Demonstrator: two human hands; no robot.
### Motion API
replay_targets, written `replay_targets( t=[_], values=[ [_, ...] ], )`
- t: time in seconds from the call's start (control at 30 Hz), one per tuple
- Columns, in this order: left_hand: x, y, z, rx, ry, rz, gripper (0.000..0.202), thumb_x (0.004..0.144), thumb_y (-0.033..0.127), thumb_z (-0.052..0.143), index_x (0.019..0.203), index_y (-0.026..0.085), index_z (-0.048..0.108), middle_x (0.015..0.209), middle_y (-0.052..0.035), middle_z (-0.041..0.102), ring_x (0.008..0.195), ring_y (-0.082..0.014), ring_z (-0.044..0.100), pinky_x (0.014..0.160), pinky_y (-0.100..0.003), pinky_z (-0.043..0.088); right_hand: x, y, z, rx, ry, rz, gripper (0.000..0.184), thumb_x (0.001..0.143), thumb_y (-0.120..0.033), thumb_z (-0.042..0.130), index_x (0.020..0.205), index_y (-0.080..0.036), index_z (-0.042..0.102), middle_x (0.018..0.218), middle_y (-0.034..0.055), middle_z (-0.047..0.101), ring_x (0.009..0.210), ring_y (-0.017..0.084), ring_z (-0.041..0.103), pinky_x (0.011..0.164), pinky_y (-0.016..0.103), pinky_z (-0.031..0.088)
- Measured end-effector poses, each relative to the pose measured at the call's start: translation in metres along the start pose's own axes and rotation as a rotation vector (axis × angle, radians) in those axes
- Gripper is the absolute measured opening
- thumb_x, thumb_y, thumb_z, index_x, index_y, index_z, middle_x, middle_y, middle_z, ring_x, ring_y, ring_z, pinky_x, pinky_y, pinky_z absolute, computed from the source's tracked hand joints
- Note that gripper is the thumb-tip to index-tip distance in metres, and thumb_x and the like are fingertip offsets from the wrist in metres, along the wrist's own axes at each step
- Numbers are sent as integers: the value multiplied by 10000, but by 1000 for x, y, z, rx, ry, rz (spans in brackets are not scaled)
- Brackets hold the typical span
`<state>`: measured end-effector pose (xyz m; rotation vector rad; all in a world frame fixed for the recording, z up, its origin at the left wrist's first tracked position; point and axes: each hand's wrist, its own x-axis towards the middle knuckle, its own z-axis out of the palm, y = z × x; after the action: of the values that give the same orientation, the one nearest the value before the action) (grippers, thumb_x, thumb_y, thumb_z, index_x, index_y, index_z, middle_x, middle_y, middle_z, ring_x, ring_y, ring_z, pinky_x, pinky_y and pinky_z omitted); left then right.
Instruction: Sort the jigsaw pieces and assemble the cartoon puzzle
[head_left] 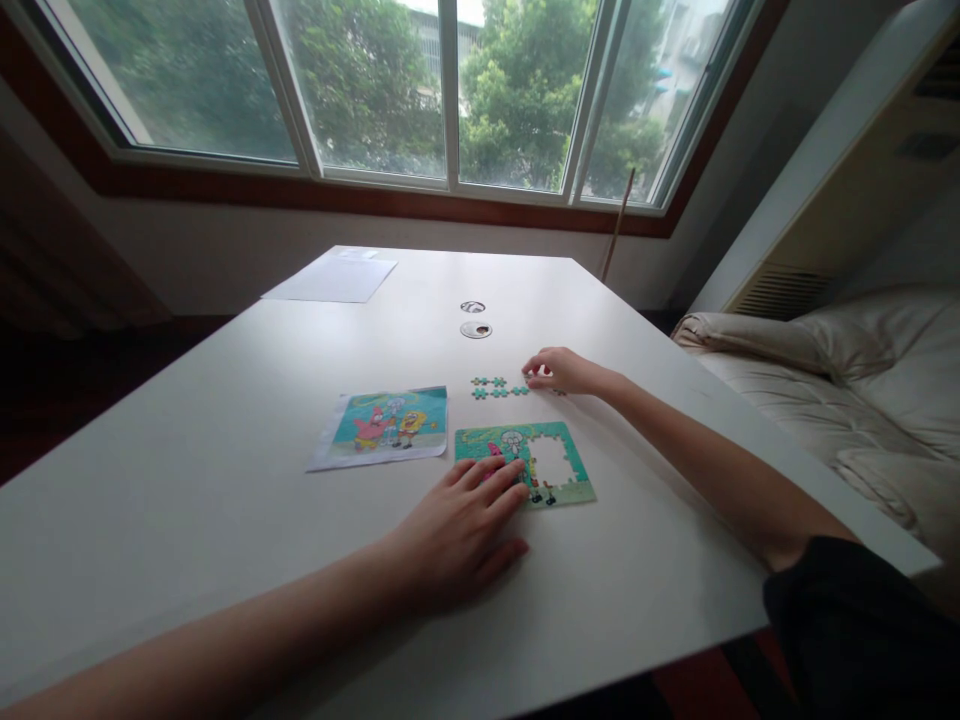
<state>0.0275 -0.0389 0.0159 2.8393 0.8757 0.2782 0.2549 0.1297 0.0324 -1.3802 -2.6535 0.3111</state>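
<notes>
A jigsaw puzzle (583, 492) of cartoon figures on a teal ground lies on the white table, with a white gap in its right half. My left hand (480, 515) rests on its lower left part, fingers stretched out and slightly spread, covering some of the picture. Beyond the puzzle, loose puzzle pieces (500, 392) lie in two short rows. At the right end of these rows, my right hand (559, 371) has its fingers curled down in a pinch on a puzzle piece, mostly hidden by the fingertips. More pieces show partly beneath that hand.
Left of the puzzle lies a printed picture sheet (390, 425) with the same cartoon figures. Two round discs (475, 330) sit farther back on the white table (225, 520). White paper (330, 280) lies at the far left corner. A padded beige seat (810, 400) stands to the right.
</notes>
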Motion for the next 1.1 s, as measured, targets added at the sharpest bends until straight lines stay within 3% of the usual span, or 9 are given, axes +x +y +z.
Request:
replay_targets(
  t=[0.37, 0.53, 0.67, 0.8, 0.9, 1.1],
  values=[
    [-1, -1, 0, -15, -14, 21, 454, 857, 371, 448, 1288, 247, 380, 1387, -75, 368, 1238, -316, 344, 985, -481, 294, 9, 19, -4, 200, -228, 196, 350, 663, -353, 675, 933, -135, 625, 824, 59, 647, 639, 118, 563, 516, 198, 399],
    [-1, -3, 1, -17, -9, 22, 451, 859, 374, 443, 1289, 249, 384, 1384, -72, 375, 1237, -310, 349, 991, -473, 287, 6, 16, -5, 245, -132, 184, 300, 634, -267, 701, 883, -129, 605, 795, 47, 639, 643, 105, 551, 540, 189, 401],
    [-1, -2, 0, -14, -12, 23, 457, 858, 377, 444, 1290, 241, 384, 1385, -80, 374, 1235, -312, 350, 991, -474, 285, -15, 1, -10, 404, -72, 69, 203, 705, -265, 632, 849, -125, 601, 751, 40, 647, 668, 113, 577, 592, 210, 433],
    [-1, -1, 0, -11, -14, 26, 462, 854, 377, 443, 1291, 239, 380, 1386, -84, 371, 1227, -325, 353, 975, -492, 292, -51, -27, -11, 545, -163, -106, 228, 735, -319, 613, 858, -127, 616, 757, 38, 658, 682, 116, 589, 622, 227, 450],
    [0, -1, 0, -12, 2, 35, 467, 852, 378, 447, 1293, 241, 377, 1377, -80, 384, 1221, -323, 358, 973, -489, 295, -72, -47, -6, 492, -210, -166, 192, 752, -307, 605, 845, -142, 637, 761, 31, 661, 669, 112, 572, 607, 219, 442],
    [0, -1, -1, -2, -14, 28, 472, 846, 380, 457, 1290, 242, 376, 1371, -77, 388, 1220, -321, 356, 977, -483, 293, -79, -63, 6, 296, -77, -142, 113, 771, -247, 598, 823, -160, 649, 792, 34, 667, 721, 131, 571, 660, 238, 425]
  ],
)
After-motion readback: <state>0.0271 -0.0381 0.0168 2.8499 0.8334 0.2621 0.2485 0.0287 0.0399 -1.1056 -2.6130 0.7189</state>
